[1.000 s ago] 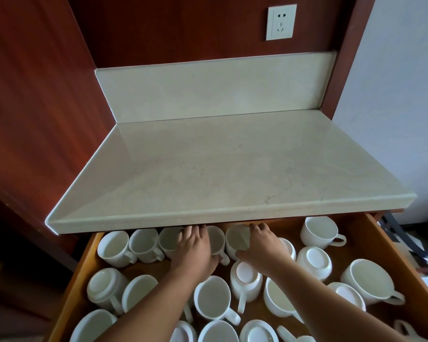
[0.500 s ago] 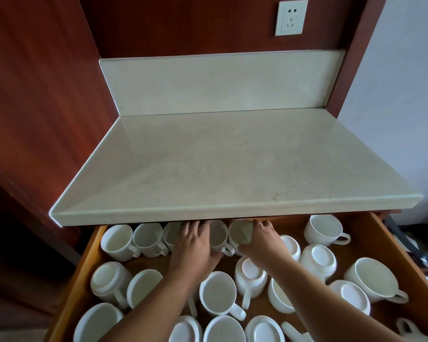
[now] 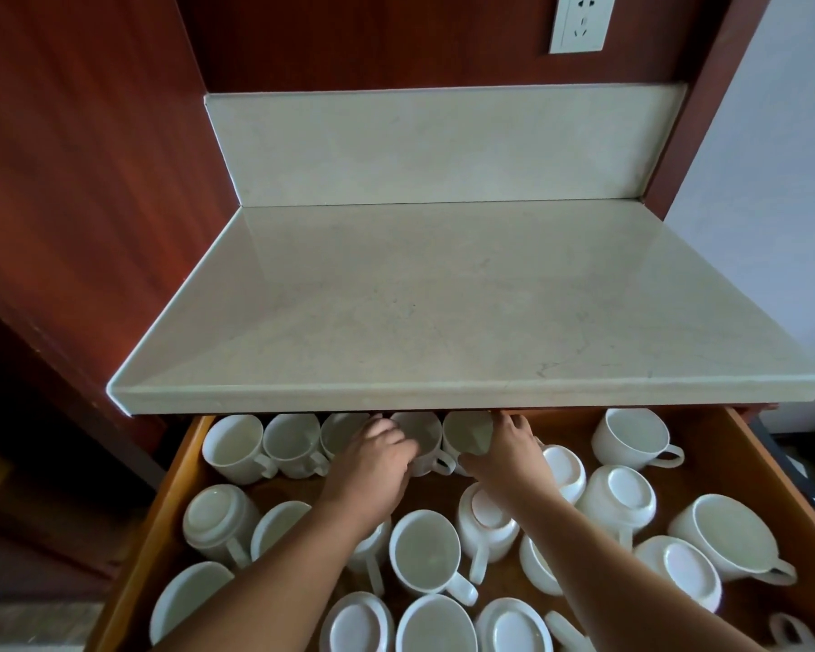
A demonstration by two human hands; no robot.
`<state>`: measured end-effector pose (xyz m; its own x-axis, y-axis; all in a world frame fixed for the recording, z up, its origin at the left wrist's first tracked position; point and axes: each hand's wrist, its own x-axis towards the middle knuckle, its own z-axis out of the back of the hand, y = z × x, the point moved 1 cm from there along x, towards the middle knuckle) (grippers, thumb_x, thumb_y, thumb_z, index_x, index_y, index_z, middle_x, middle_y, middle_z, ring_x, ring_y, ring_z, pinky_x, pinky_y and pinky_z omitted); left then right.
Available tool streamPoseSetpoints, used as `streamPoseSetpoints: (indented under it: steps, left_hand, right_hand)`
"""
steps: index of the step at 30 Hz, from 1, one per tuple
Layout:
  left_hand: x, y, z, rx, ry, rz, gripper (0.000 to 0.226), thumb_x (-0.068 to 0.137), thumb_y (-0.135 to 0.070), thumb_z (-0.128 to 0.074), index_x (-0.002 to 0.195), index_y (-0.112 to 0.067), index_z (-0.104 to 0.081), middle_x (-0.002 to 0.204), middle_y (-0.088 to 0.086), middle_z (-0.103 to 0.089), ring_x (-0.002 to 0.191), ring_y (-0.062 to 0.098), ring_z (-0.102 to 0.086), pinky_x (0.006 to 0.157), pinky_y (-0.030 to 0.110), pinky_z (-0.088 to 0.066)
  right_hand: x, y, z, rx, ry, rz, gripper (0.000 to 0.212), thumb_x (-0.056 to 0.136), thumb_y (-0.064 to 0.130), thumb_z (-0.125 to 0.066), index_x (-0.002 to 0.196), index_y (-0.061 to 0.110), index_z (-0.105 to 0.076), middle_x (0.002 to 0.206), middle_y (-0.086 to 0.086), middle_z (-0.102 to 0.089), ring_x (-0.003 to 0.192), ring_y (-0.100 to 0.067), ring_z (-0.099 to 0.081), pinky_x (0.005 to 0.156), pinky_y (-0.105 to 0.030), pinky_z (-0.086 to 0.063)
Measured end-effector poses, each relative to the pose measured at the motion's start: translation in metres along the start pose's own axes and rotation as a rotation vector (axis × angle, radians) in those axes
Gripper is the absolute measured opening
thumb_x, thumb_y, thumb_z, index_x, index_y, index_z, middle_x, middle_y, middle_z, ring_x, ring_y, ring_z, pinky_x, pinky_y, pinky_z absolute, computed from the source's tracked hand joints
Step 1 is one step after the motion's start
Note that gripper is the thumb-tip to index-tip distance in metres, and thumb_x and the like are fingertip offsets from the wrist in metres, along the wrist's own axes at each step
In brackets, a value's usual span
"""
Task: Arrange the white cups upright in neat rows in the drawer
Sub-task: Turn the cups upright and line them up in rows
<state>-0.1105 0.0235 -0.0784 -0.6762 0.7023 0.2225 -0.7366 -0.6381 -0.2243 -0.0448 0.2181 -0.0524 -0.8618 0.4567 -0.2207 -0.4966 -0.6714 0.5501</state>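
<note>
No legible text, labels, brands or numbers were found on any surface in the head view.

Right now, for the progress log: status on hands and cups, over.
Left hand grips fourth back-row cup. Right hand grips fifth cup. Countertop overhangs the row; overturned cups near wrists.

The drawer (image 3: pixel 172 491) lies open under the front edge of the tabletop (image 3: pixel 443 298). Along its 12 o'clock wall, a row of upright cups (image 3: pixel 236 444) runs from 10 o'clock. The left grip (image 3: pixel 377 458) holds the fourth cup (image 3: pixel 424 435), the right grip (image 3: pixel 504 451) the fifth cup (image 3: pixel 467 432). A lone cup (image 3: pixel 631 437) stands at 2 o'clock, and upturned cups (image 3: pixel 626 491) sit from centre towards 3 o'clock.
</note>
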Motion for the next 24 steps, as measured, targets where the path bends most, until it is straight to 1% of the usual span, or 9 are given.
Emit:
streamPoseSetpoints:
  steps: [1,3,5,10,14,17,20,22,24]
  left_hand:
    - [-0.001,0.0,0.001,-0.042,-0.009,0.025,0.012,0.081,-0.009,-0.065,0.088,-0.018,-0.067,0.097,0.0,-0.067,0.107,0.023,-0.056,0.094,0.042,-0.053]
    - [-0.006,0.002,0.006,-0.154,-0.043,0.117,0.034,0.083,-0.01,-0.067,0.116,-0.019,-0.07,0.121,-0.002,-0.066,0.119,0.018,-0.054,0.103,0.035,-0.048]
    - [-0.014,0.011,0.015,-0.196,-0.078,0.202,0.046,0.083,-0.011,-0.069,0.128,-0.019,-0.066,0.13,-0.002,-0.064,0.124,0.017,-0.055,0.106,0.033,-0.046]
    - [-0.028,0.029,0.031,-0.096,-0.013,0.277,0.039,0.084,-0.005,-0.066,0.121,-0.018,-0.068,0.11,0.0,-0.074,0.106,0.024,-0.065,0.087,0.035,-0.051]
    - [-0.021,0.03,0.03,-0.013,0.046,0.274,0.039,0.091,-0.008,-0.059,0.126,-0.024,-0.063,0.115,0.002,-0.073,0.101,0.028,-0.069,0.077,0.037,-0.052]
    - [-0.018,0.032,0.027,0.012,0.069,0.29,0.044,0.097,-0.013,-0.055,0.138,-0.028,-0.055,0.127,0.001,-0.069,0.105,0.028,-0.068,0.077,0.039,-0.054]
    - [-0.017,0.032,0.022,0.029,0.06,0.279,0.049,0.097,-0.014,-0.055,0.143,-0.029,-0.05,0.133,0.0,-0.065,0.105,0.027,-0.068,0.076,0.039,-0.055]
    - [-0.016,0.029,0.023,-0.005,-0.001,0.242,0.049,0.092,-0.014,-0.06,0.14,-0.025,-0.056,0.132,0.0,-0.065,0.107,0.027,-0.066,0.079,0.039,-0.055]
    - [-0.014,0.024,0.025,-0.024,-0.062,0.151,0.047,0.082,-0.014,-0.069,0.128,-0.02,-0.067,0.123,0.001,-0.068,0.104,0.026,-0.065,0.084,0.039,-0.055]
  right_hand:
    - [-0.001,-0.001,-0.001,0.02,-0.004,-0.004,0.08,0.077,0.038,-0.079,0.145,0.015,-0.042,0.139,-0.01,-0.047,0.129,-0.031,-0.047,0.107,-0.036,-0.034]
    - [-0.002,-0.002,-0.003,0.049,-0.007,-0.012,0.086,0.077,0.039,-0.081,0.148,0.014,-0.039,0.141,-0.01,-0.045,0.131,-0.032,-0.045,0.109,-0.036,-0.033]
    - [-0.002,-0.003,-0.003,0.051,-0.007,-0.016,0.089,0.077,0.04,-0.081,0.15,0.013,-0.037,0.142,-0.011,-0.045,0.132,-0.032,-0.044,0.111,-0.037,-0.032]
    - [-0.004,0.0,-0.001,0.048,0.001,-0.035,0.092,0.074,0.041,-0.083,0.149,0.012,-0.037,0.14,-0.013,-0.045,0.131,-0.035,-0.045,0.114,-0.041,-0.032]
    - [-0.004,0.001,0.001,0.065,0.002,-0.043,0.093,0.074,0.039,-0.084,0.15,0.012,-0.036,0.139,-0.012,-0.045,0.131,-0.034,-0.044,0.114,-0.041,-0.033]
    - [-0.003,0.0,0.0,0.067,-0.001,-0.043,0.092,0.075,0.039,-0.083,0.15,0.012,-0.036,0.14,-0.012,-0.044,0.131,-0.033,-0.044,0.114,-0.042,-0.034]
    - [-0.004,0.001,-0.001,0.079,-0.006,-0.044,0.093,0.075,0.04,-0.082,0.15,0.013,-0.036,0.14,-0.011,-0.045,0.131,-0.034,-0.044,0.114,-0.044,-0.035]
    - [-0.003,0.001,-0.002,0.077,-0.006,-0.047,0.092,0.075,0.041,-0.082,0.15,0.014,-0.036,0.14,-0.01,-0.044,0.132,-0.033,-0.043,0.114,-0.044,-0.034]
    - [-0.003,0.001,-0.002,0.076,-0.01,-0.043,0.09,0.075,0.04,-0.082,0.149,0.014,-0.037,0.139,-0.01,-0.045,0.131,-0.033,-0.043,0.114,-0.043,-0.034]
